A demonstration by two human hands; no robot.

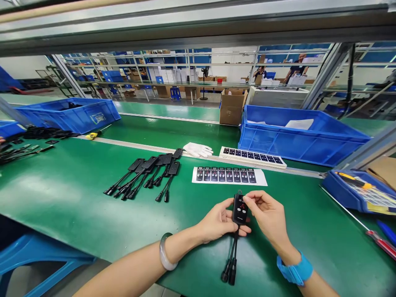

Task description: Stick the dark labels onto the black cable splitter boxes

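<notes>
My left hand (221, 220) is wrapped round a small black controller box (240, 214), with two black cables (232, 258) hanging from its lower end. On the box's front lies a printed label (241, 203) with red marks and two light buttons. The thumb and forefinger of my right hand (265, 212) pinch at this label's upper right corner. Just beyond my hands, a white sheet (261, 177) carries a row of similar black labels (229, 175). Further left, several black controller boxes with cables (150, 163) lie in a loose pile.
A second label stack (253, 157) and a white glove (198, 149) lie near the metal strip. Blue bins stand at back right (297, 138) and back left (74, 117). At right are a tool tray (343, 192) and a screwdriver (375, 239). Another person's fingers (1, 140) show far left.
</notes>
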